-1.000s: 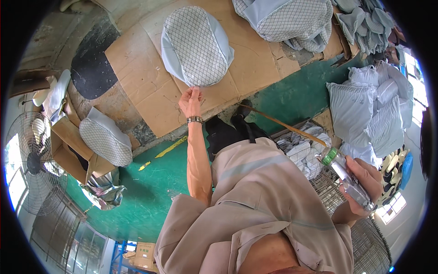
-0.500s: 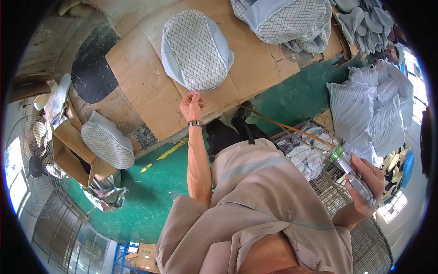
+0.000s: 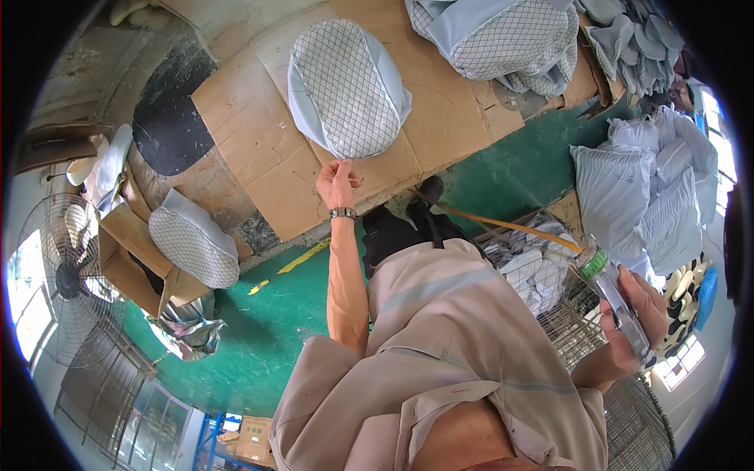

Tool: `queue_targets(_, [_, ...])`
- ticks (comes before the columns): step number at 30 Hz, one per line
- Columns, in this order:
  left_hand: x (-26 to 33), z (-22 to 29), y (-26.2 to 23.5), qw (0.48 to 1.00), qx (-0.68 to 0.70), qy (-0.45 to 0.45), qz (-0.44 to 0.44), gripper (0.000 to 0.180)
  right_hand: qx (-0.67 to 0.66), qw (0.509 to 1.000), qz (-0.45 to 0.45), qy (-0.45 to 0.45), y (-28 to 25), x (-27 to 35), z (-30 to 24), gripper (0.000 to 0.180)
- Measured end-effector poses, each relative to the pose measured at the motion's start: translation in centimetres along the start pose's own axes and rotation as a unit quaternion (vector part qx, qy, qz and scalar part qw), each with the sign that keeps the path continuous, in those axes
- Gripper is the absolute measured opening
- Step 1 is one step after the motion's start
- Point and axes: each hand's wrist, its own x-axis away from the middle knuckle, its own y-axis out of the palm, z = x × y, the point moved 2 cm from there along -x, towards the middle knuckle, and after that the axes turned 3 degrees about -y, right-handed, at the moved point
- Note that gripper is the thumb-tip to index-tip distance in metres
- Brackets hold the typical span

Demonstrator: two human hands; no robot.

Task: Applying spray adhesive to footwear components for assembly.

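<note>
A puffy grey cover (image 3: pixel 348 86) with a white diamond-quilted top and smooth light-grey sides lies on flattened cardboard (image 3: pixel 243 141). My left hand (image 3: pixel 338 184) is at its near end, fingertips pinched together on its edge; whether a loose thread is also between them is too small to tell. Off to the right, away from the cover, my right hand (image 3: pixel 640 314) is wrapped round a silver metal hand-held tool (image 3: pixel 620 302) with a green collar. A thin orange-brown strip (image 3: pixel 510 226) stretches from the tool's front toward the table edge; its kind is unclear.
More quilted covers (image 3: pixel 510 39) are piled at the far right. Stuffed white bags (image 3: pixel 613 177) and a wire cage (image 3: pixel 565 330) stand at the right. On the left are a cardboard box (image 3: pixel 126 251), another quilted cover (image 3: pixel 195 239) and a large fan (image 3: pixel 69 279).
The whole view has shifted slightly. My left hand keeps its pinch at the cover's edge. The tool in my right hand has moved a little to the right, and the strip before it looks shorter.
</note>
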Motion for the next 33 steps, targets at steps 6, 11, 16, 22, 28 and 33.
queue_targets(6, [0.1,0.8,0.1,1.000,-0.006,0.014,0.001,0.024,0.094,0.985,0.097,0.111,0.0,1.3,0.0,0.060])
queue_targets(11, [0.2,1.7,-0.3,1.000,-0.010,0.026,0.008,0.021,0.072,0.992,-0.043,0.095,-1.9,2.8,0.4,0.057])
queue_targets(16, [1.3,4.1,0.1,0.999,-0.034,0.027,-0.003,0.019,-0.008,0.990,-0.041,0.133,-1.1,3.6,0.5,0.061])
queue_targets(22, [1.6,5.0,0.0,0.999,-0.040,0.032,-0.019,0.016,-0.030,0.994,0.009,0.103,0.3,4.0,0.8,0.061])
queue_targets(28, [2.9,9.3,1.4,0.992,0.106,0.063,-0.038,0.005,-0.088,0.992,-0.002,0.091,0.9,2.4,2.3,0.060])
queue_targets(33, [4.1,18.8,5.7,0.958,0.243,0.121,-0.090,0.002,-0.107,0.991,-0.001,0.083,0.1,2.1,4.3,0.062])
